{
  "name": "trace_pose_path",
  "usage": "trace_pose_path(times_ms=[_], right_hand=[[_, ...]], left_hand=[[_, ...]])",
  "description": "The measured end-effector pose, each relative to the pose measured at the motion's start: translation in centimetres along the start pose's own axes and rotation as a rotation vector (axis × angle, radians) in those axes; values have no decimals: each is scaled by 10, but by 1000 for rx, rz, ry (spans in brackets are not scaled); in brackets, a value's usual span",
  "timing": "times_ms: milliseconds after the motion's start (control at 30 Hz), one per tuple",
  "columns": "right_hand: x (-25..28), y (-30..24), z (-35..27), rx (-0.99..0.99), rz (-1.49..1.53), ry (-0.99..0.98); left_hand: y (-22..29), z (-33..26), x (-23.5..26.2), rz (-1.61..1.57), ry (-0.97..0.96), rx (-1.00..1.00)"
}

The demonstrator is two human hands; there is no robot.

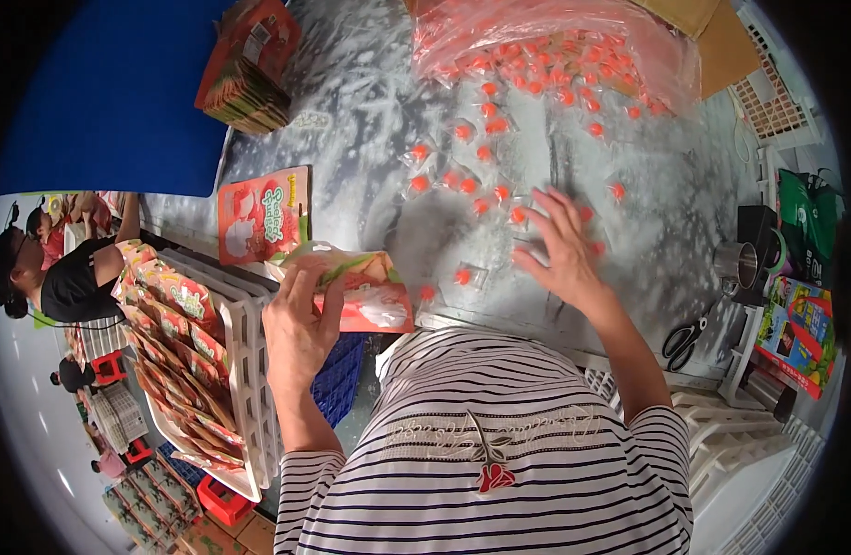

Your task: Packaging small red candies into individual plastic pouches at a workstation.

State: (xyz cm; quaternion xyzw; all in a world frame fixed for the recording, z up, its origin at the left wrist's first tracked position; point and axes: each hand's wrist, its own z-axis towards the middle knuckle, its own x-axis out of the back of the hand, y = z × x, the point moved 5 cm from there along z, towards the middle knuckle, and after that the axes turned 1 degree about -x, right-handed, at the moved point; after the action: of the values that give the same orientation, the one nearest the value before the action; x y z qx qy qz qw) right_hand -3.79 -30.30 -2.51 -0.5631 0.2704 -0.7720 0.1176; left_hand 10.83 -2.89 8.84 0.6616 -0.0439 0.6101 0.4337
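Observation:
My left hand (298, 314) is closed on a red and green pouch (377, 298), which it holds at the table's near edge. Over the table, my right hand (566, 252) is open with its fingers spread. Its fingertips are right beside a red candy in a clear wrapper (518, 215); whether they touch it I cannot tell. Several similar wrapped candies lie scattered around, one of them a wrapped candy (463, 277) between my hands. Another red pouch (259, 220) lies flat just beyond my left hand.
A pink plastic bag (555, 23) spills many candies at the back. Stacked pouches (245, 79) stand far left by a blue panel (111, 92). At left, a white crate (249, 388) holds filled pouches. Scissors (684, 343) and a metal cup (735, 265) are right. A person (78, 277) is at far left.

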Motion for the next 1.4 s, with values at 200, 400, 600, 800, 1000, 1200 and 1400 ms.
trace_pose_path(times_ms=[200, 400, 600, 800, 1000, 1200, 1400], right_hand=[[-17, 4, -5, 177, -134, -99], [-10, 3, -20, 108, -141, -85], [-87, -92, -7, 531, 86, -298], [-158, -143, 29, 748, 109, -325], [-183, -155, 45, 847, -132, -323], [-131, -78, 76, 642, -367, -228], [-48, -3, 97, 287, -70, 33]], left_hand=[[-11, -13, 33, 4, 111, 130], [-37, -39, 58, 44, 201, 242], [-41, -45, 62, 75, 228, 251], [-42, -54, 62, 100, 222, 268], [-40, -60, 57, 134, 178, 327], [-27, -40, 43, -3, 166, 207], [8, -15, 30, -15, 73, -8]])
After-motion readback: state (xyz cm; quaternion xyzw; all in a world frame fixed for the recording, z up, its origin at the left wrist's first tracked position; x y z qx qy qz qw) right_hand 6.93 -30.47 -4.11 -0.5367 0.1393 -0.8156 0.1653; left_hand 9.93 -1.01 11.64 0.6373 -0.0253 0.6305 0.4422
